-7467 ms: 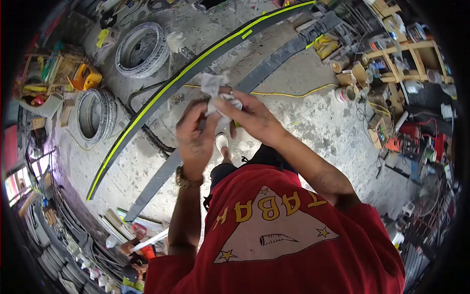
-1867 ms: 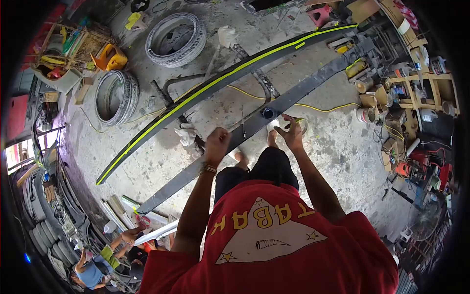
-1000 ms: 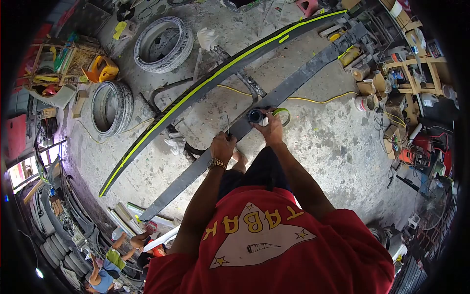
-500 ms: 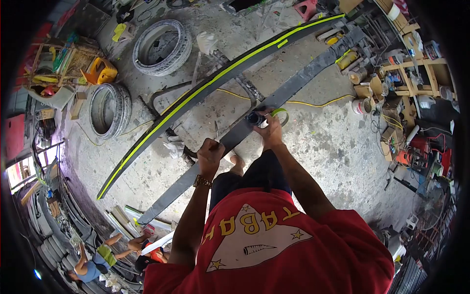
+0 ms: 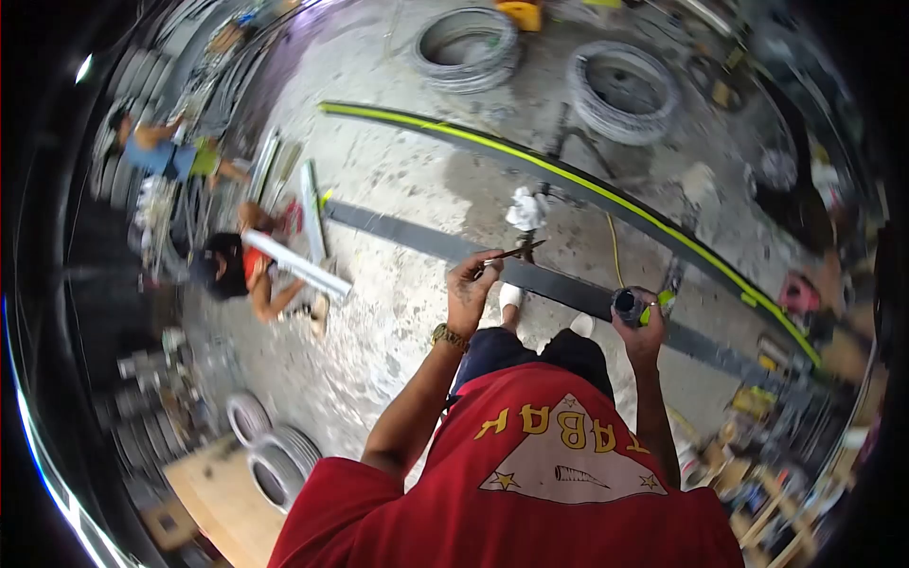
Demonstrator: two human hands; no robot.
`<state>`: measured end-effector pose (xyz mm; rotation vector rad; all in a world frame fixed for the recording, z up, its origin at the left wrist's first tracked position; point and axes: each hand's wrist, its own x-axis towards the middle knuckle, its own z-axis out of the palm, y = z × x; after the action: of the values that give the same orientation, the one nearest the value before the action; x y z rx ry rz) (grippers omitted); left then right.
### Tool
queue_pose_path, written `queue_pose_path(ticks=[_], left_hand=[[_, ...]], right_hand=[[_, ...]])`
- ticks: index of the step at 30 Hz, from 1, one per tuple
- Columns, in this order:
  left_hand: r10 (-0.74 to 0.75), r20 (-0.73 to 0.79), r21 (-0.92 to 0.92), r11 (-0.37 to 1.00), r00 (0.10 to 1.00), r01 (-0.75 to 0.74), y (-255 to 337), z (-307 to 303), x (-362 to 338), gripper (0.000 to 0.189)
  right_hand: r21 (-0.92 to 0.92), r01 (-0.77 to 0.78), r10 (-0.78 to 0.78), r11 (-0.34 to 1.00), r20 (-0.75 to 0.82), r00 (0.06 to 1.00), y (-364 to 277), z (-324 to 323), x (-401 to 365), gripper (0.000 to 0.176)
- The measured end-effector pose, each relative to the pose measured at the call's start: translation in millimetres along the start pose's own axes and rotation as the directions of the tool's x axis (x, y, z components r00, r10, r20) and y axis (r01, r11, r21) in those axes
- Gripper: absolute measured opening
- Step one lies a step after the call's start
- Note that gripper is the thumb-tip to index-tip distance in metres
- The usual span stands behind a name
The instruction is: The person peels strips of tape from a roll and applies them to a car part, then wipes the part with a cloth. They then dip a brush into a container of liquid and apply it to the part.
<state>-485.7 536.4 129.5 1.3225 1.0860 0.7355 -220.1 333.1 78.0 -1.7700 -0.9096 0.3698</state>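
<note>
My left hand (image 5: 471, 286), with a watch on its wrist, is closed on a thin brush-like tool (image 5: 521, 250) whose dark tip points right. In my right hand (image 5: 644, 333) is a small dark cup (image 5: 626, 305), with a green tape roll (image 5: 658, 308) against it. Both hands are above a long flat grey strip (image 5: 445, 244). Beyond them a long curved dark piece (image 5: 587, 185) with a bright yellow-green line along it rests on supports. A white cloth or glove (image 5: 525, 208) hangs near the middle support.
Two dusty tires (image 5: 625, 93) (image 5: 466, 49) lie beyond the curved piece. On the left, a crouching person (image 5: 260, 270) holds a pale board (image 5: 298, 267), and another person (image 5: 161, 151) is farther back. Shelves, containers and a yellow cable (image 5: 615, 251) are at the right.
The view has swung round toward the left, bringing the other people farther into view. My hands are farther apart, and the cup and tape have moved away from the left hand.
</note>
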Motion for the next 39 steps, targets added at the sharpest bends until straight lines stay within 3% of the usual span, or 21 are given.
queue_pose_path(ticks=[2,5,6,7,9,13,18,23,25,27,33,35,36,39], left_hand=[[-0.002,-0.182,-0.122,0.992,0.983,-0.021,2,-27,-24,0.028],[-0.083,-0.451,-0.259,0.965,0.889,-0.040,12,-67,-56,0.022],[-0.089,-0.505,-0.341,0.934,0.858,-0.103,17,-82,-64,0.021],[-0.100,-0.554,-0.415,0.894,0.826,-0.170,22,-98,-72,0.019],[-0.052,-0.610,-0.467,0.829,0.791,-0.306,19,-137,-86,0.017],[-0.025,-0.673,-0.517,0.731,0.740,-0.446,42,-209,-108,0.018],[0.010,-0.667,-0.523,0.706,0.745,-0.477,55,-301,-112,0.023],[0.056,-0.565,-0.414,0.844,0.823,-0.341,76,-367,-93,0.020],[0.095,-0.520,-0.354,0.881,0.849,-0.315,86,-383,-79,0.020],[0.121,-0.442,-0.108,0.976,0.889,-0.186,96,-394,-63,0.019],[0.090,-0.393,0.019,0.996,0.915,-0.090,88,-411,22,0.020],[0.125,-0.382,0.184,0.981,0.916,-0.057,79,-425,54,0.021],[0.131,-0.413,0.111,0.989,0.901,-0.093,80,-428,69,0.023],[0.124,-0.451,0.157,0.986,0.884,-0.059,85,-440,100,0.023]], right_hand=[[0.071,0.134,-0.145,0.988,0.180,0.973,-12,14,20,0.049],[0.058,0.227,-0.234,0.972,0.311,0.921,-41,52,40,0.052],[0.115,0.194,-0.223,0.974,0.389,0.894,-60,66,47,0.052],[0.120,0.216,-0.247,0.969,0.411,0.878,-74,86,48,0.052],[0.249,0.121,-0.234,0.961,0.499,0.835,-103,124,47,0.053],[0.305,0.220,-0.362,0.926,0.561,0.744,-150,206,35,0.054],[0.339,0.171,-0.351,0.925,0.594,0.724,-204,311,5,0.057],[0.349,0.163,-0.351,0.923,0.587,0.730,-245,387,-12,0.057],[0.302,0.128,-0.295,0.945,0.614,0.732,-263,406,-11,0.056],[0.336,0.211,-0.381,0.918,0.595,0.707,-272,427,-2,0.056],[0.361,0.196,-0.393,0.912,0.628,0.672,-285,495,51,0.051],[0.380,0.205,-0.417,0.902,0.640,0.645,-289,529,76,0.049],[0.383,0.227,-0.435,0.895,0.642,0.631,-292,544,86,0.050],[0.361,0.211,-0.413,0.908,0.691,0.594,-293,573,110,0.053]])
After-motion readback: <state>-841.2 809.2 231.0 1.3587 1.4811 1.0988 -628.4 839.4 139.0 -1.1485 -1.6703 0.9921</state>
